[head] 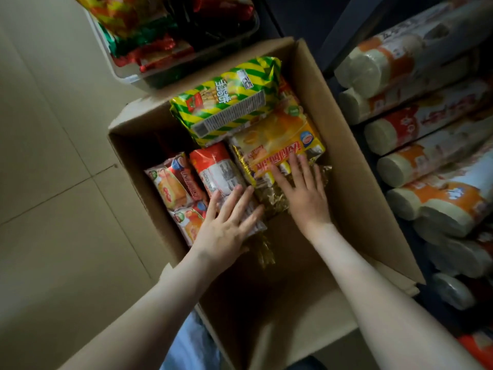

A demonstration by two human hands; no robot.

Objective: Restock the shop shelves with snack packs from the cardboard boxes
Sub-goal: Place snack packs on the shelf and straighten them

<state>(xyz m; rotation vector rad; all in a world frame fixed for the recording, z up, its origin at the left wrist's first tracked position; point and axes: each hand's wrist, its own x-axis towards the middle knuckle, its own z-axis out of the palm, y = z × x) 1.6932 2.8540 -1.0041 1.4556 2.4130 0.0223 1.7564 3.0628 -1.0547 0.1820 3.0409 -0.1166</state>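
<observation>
Open brown cardboard box point(354, 166) sitting on floor. Left hand point(226, 222), fingers flat, pressing red-and-white cylindrical pack point(217, 166); right hand point(301, 188) flat on yellow foil pack point(280, 145). Neither gripping. Packs probably light, crinkly, slippery, crushable; grasping by long sides seems safest.

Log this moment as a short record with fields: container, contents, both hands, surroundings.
container: open cardboard box on a tiled floor, near half bare
contents: green-and-yellow striped pack on top at the far end; yellow pack; red-and-white pack; orange-and-red packs by the left wall
left hand: fingers straight, flat on the red-and-white pack
right hand: fingers spread, flat on the yellow pack
surroundings: clear plastic bin of wrapped snacks beyond the box; shelves of orange-labelled roll packs to the right
</observation>
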